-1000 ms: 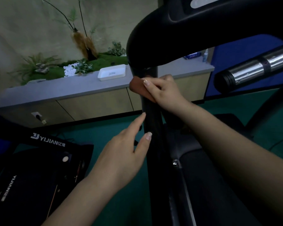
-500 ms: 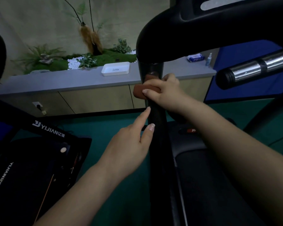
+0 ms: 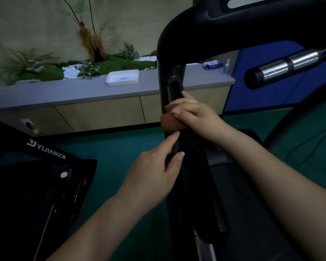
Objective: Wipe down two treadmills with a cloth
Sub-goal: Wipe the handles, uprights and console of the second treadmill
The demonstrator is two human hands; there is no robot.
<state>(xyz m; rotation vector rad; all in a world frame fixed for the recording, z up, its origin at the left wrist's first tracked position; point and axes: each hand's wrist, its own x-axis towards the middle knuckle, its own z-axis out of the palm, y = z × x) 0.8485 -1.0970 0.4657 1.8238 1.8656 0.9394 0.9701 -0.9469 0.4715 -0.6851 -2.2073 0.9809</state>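
Cloth, brown, is pinched against the treadmill's black upright by the right hand, while the left hand, its grip loosely open, touches the upright just below.

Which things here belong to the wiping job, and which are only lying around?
For the job:
- brown cloth, held by the right hand
- black treadmill upright post
- left hand, beside the post
- second treadmill

Lying about:
- white tray
- wipes packet
- spray bottle
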